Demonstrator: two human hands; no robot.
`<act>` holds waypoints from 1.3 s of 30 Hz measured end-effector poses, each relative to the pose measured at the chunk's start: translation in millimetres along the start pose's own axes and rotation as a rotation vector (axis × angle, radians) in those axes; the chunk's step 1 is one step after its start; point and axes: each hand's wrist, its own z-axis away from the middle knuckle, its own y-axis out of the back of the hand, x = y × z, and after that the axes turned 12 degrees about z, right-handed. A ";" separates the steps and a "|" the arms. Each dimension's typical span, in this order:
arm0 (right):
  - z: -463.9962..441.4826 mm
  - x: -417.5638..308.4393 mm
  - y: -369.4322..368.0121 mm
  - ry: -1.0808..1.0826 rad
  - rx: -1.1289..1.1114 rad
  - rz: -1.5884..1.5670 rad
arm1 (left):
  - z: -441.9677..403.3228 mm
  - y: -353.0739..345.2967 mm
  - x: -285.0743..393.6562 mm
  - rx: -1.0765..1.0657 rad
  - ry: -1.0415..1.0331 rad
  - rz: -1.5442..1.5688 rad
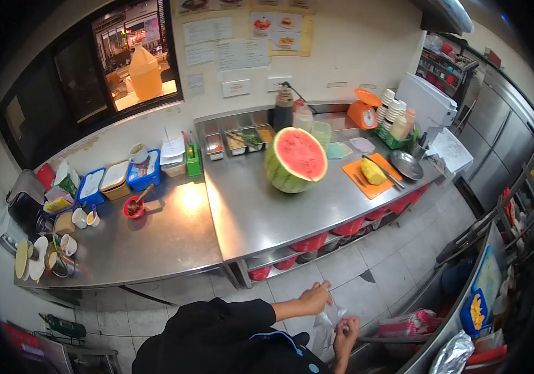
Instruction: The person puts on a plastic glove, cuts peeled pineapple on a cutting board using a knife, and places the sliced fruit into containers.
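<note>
Left hand (315, 298): fingers curled beside clear plastic (325, 320) (grip I cannot tell)
Right hand (346, 333): fingertips narrow, pinching clear plastic
Clear plastic: between both hands
Steel counter (242, 218): cut watermelon (293, 163), peeled pineapple (373, 172) on orange board (357, 178)

On the left steel counter (179, 246): a small red bowl (133, 209) with a wooden-handled tool (148, 191) inside. Behind it, near the wall (341, 56), a blue tub (144, 176), and to the right of this, a green holder (193, 163). Farther right, an orange scale (361, 113) just beside stacked cups (391, 112). Higher, some papers (242, 55), fixed on the wall.
</note>
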 end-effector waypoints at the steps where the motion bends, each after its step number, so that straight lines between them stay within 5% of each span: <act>1: -20.6 -8.9 16.0 -0.036 -0.088 -0.029 | -15.0 5.7 19.8 -0.003 0.001 -0.004; 3: -62.1 -3.6 59.0 0.336 -0.196 0.471 | -33.9 17.3 73.6 -0.036 0.081 -0.091; 6: -120.0 -45.2 107.1 0.243 -0.138 0.366 | -54.6 44.8 148.0 -0.111 0.011 -0.100; 12: -196.6 -126.3 203.5 0.472 -0.063 0.169 | -51.8 94.4 267.9 0.416 -0.521 -0.104; 15: -202.3 -145.6 246.9 0.520 0.012 0.122 | -47.8 102.7 328.3 0.474 -0.525 0.050; 29: -422.7 -6.6 270.9 0.384 -0.095 0.241 | -306.7 107.2 318.7 0.551 -0.641 -0.201; 31: -449.0 6.0 278.1 0.415 -0.028 0.348 | -337.7 92.2 327.6 0.391 -0.538 0.238; 39: -557.2 48.5 304.9 0.678 0.039 0.393 | -497.0 54.2 309.2 0.397 -0.414 -0.071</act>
